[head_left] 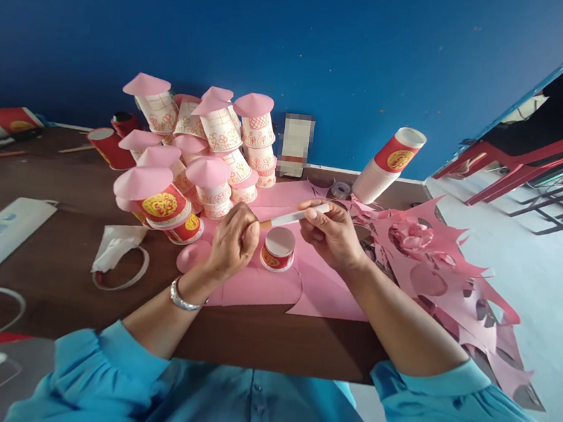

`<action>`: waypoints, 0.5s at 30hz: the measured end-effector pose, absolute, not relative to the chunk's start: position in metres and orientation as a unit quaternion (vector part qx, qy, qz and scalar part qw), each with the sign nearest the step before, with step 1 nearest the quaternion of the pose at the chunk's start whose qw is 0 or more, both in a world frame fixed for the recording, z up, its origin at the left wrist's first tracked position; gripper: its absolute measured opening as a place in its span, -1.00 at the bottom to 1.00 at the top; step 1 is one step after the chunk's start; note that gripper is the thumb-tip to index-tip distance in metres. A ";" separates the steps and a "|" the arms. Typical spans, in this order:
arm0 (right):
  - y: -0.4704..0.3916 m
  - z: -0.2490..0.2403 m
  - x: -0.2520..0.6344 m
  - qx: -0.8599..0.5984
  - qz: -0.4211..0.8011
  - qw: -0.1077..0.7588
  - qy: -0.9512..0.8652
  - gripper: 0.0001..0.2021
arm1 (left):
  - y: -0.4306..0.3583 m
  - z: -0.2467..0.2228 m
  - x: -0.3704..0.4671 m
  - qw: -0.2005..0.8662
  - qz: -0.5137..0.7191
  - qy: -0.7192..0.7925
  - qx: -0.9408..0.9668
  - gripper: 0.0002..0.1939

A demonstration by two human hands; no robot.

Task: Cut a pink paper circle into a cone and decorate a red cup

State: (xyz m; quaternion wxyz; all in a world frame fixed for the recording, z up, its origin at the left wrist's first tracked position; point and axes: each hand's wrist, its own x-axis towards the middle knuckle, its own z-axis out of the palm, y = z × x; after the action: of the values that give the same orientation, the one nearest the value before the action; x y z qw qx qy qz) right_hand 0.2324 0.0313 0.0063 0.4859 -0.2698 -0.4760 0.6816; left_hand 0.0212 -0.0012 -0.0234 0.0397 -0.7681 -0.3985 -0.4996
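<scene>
Between my two hands stretches a slim white stick with a tan end; its kind is unclear. My left hand, a silver bracelet at the wrist, is closed in a fist around the tan end. The fingers and thumb of my right hand pinch the white end. Just below the stick, a short red and white paper cup piece stands on pink paper. Beside my left hand lies a pink paper piece, partly hidden by the wrist.
Stacked paper cups with pink cone roofs crowd the left back. A leaning cup stack and a tape roll are at the back right. Cut pink scraps cover the right side. A white box and a paper ring lie left.
</scene>
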 end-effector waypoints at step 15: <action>0.021 0.013 0.227 -0.319 0.607 0.561 -0.464 -0.59 | 0.001 -0.020 0.021 -0.015 -0.507 -0.454 -0.733 -0.56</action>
State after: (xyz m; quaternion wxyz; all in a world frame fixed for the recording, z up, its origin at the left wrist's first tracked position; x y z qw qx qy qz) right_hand 0.2274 0.0214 0.0128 0.5610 -0.3189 -0.4636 0.6072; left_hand 0.0207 0.0010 -0.0204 -0.0147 -0.7328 -0.4537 -0.5068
